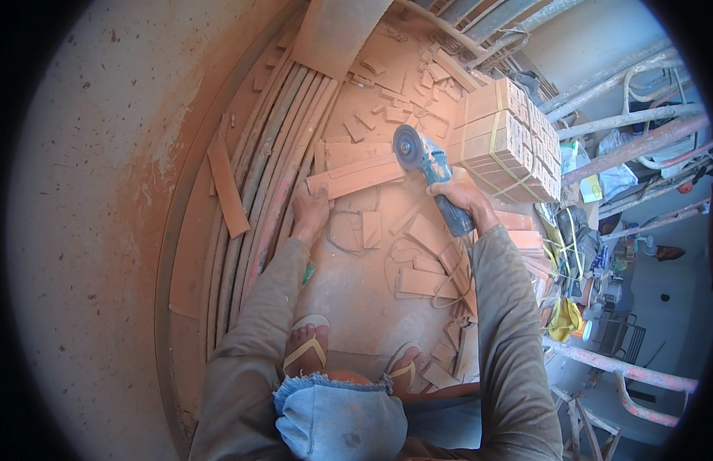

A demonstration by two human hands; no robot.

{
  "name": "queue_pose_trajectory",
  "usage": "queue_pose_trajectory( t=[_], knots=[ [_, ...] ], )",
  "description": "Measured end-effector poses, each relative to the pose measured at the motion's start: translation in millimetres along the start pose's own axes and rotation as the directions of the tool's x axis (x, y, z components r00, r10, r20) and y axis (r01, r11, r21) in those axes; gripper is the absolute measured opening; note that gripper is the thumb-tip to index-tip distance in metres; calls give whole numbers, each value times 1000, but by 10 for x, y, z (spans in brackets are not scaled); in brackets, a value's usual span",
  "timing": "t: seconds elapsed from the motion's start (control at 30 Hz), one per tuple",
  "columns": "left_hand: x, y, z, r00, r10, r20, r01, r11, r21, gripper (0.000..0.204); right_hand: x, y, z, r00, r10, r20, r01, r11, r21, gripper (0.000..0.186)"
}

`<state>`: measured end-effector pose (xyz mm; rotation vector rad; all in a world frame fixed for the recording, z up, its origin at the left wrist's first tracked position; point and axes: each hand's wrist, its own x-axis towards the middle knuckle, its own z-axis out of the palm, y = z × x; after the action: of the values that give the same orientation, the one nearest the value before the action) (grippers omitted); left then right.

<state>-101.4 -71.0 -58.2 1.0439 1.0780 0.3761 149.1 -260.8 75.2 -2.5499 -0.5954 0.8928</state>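
Note:
My right hand (460, 190) is wrapped round the body of a blue angle grinder (435, 163). Its round cutting disc (407, 146) is at the far right end of a long reddish clay tile strip (358, 177); whether disc and tile touch, I cannot tell. My left hand (311, 209) grips the near left end of that strip, which has a line along its length. Beneath it on the dusty floor lie a few more tile pieces (372, 229) and a thin cord (342, 244).
Long pipes and boards (272, 169) lie along the left wall. Strapped tile stacks (506, 138) stand at the right, near metal scaffold frames (625, 123). Broken tile pieces (395, 114) litter the far floor, and more offcuts (429, 283) lie by my right forearm. My sandalled feet (306, 346) are close by.

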Motion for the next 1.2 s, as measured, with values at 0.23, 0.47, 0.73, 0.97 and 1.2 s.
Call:
queue_pose_trajectory(
  t=[0.23,0.47,0.73,0.97,1.2],
  knots=[
    [-33,36,-5,1000,8,-2,-8,1000,17,29,-82,-200,-13,1000,-1,7,1,1000,0,52],
    [28,49,-63,997,-13,76,14,1000,-11,31,-121,-44,15,999,-35,-24,37,997,62,44],
    [-30,319,0,981,-164,101,171,983,-69,37,-211,34,-27,992,-28,-124,41,993,106,51],
    [162,-249,15,991,126,51,-106,951,-289,34,-236,-34,-46,995,-60,-79,71,988,137,52],
    [70,-53,-53,973,229,28,-229,973,6,31,-259,-16,-63,987,-84,-136,91,995,44,51]
  ],
)
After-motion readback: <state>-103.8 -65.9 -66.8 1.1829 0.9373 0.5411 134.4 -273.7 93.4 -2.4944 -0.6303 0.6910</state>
